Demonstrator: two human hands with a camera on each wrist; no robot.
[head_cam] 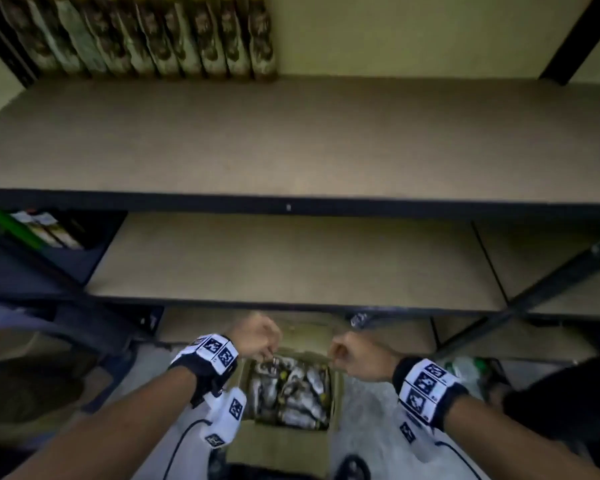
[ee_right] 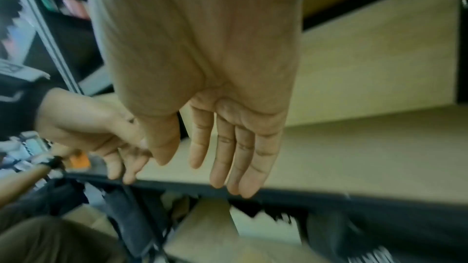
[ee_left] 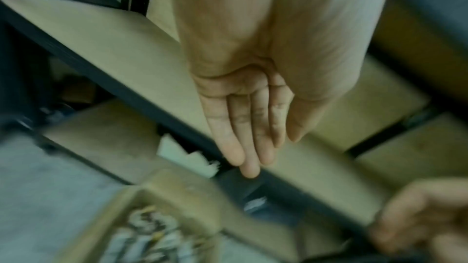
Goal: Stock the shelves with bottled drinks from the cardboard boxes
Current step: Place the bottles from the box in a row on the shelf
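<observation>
An open cardboard box (head_cam: 284, 443) stands on the floor below the shelf unit, packed with bottles (head_cam: 291, 389) lying on their sides. My left hand (head_cam: 260, 341) hovers over the box's far left corner. My right hand (head_cam: 352, 351) hovers over its far right corner. The left wrist view shows the left hand (ee_left: 273, 153) with straight fingers, holding nothing, above the box (ee_left: 177, 187). My right hand (ee_right: 202, 169) is likewise flat and holds nothing. The two shelf boards, upper (head_cam: 291, 140) and lower (head_cam: 291, 261), are bare in front of me.
A row of bottles (head_cam: 146, 39) lines the back left of the upper shelf. Boxed goods (head_cam: 45, 230) fill a neighbouring rack on the left. A black diagonal brace (head_cam: 534, 292) crosses the right side. A plastic bag (head_cam: 465, 368) lies on the floor right.
</observation>
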